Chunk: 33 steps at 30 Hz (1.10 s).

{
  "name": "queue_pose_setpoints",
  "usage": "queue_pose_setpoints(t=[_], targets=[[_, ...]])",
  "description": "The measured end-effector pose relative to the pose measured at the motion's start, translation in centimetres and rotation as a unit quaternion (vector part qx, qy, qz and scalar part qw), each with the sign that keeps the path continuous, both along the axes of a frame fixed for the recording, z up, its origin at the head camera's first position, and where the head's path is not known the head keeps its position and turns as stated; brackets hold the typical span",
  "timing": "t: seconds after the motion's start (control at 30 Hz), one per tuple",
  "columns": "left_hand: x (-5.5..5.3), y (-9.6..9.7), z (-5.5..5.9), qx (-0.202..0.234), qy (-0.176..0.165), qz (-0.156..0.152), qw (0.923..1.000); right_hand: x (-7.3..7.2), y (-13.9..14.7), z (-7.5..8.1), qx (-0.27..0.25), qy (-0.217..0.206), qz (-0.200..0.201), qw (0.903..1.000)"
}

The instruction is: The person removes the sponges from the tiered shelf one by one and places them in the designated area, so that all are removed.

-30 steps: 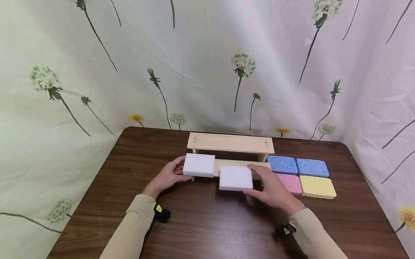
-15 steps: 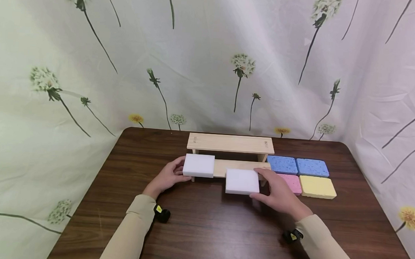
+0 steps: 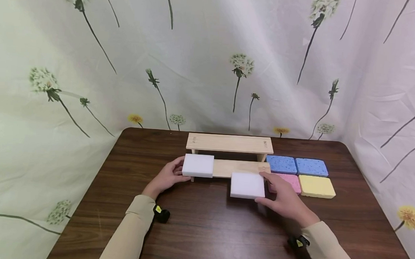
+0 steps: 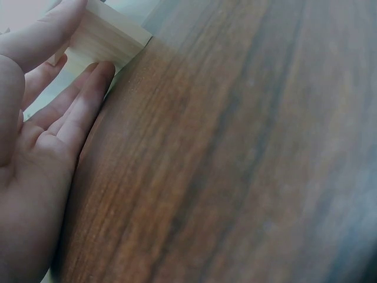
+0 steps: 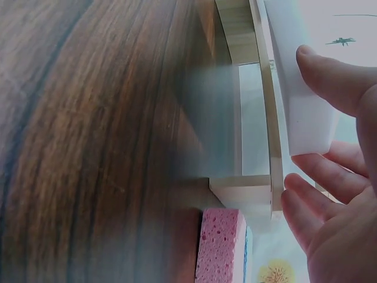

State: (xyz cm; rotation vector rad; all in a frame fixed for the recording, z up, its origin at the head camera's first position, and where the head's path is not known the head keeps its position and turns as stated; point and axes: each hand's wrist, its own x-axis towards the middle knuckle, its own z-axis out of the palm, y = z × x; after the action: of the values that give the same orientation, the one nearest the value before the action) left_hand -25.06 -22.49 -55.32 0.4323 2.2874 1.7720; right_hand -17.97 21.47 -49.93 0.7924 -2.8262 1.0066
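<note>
Two white melamine sponges appear in the head view. The left white sponge (image 3: 198,165) lies on the left end of the lower tier of a small two-tier wooden shelf (image 3: 230,142). My left hand (image 3: 165,178) holds it by its left side, thumb toward the front; the left wrist view shows little of the sponge. The right white sponge (image 3: 247,185) is pinched by its right end in my right hand (image 3: 287,197). It is held up in front of the lower tier's right part. In the right wrist view, the thumb (image 5: 330,76) presses the sponge's near face.
Right of the shelf, two blue sponges (image 3: 281,164) lie behind a pink sponge (image 3: 288,183) and a yellow sponge (image 3: 317,187). All lie flat on the dark wooden table (image 3: 201,232). A flowered curtain (image 3: 204,66) hangs behind and at both sides.
My right hand has moved right and slightly toward me with its white sponge, uncovering more of the lower tier. The left hand and its sponge have stayed in place.
</note>
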Motion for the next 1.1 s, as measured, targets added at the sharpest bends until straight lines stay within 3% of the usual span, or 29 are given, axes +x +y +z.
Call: queue_pose_setpoints(t=[0.43, 0.77, 1.1], targets=[[0.1, -0.1, -0.1, 0.007, 0.001, -0.006, 1.0000, 0.9, 1.3, -0.8, -0.029, 0.018, 0.007, 0.9994], [0.0, 0.0, 0.0, 0.012, -0.009, -0.005, 0.9999, 1.9, 2.1, -1.2, 0.006, 0.044, -0.004, 0.9990], [-0.1, -0.1, -0.1, 0.005, -0.009, -0.003, 0.9999, 2.9, 2.9, -1.3, 0.034, 0.023, -0.010, 0.9991]])
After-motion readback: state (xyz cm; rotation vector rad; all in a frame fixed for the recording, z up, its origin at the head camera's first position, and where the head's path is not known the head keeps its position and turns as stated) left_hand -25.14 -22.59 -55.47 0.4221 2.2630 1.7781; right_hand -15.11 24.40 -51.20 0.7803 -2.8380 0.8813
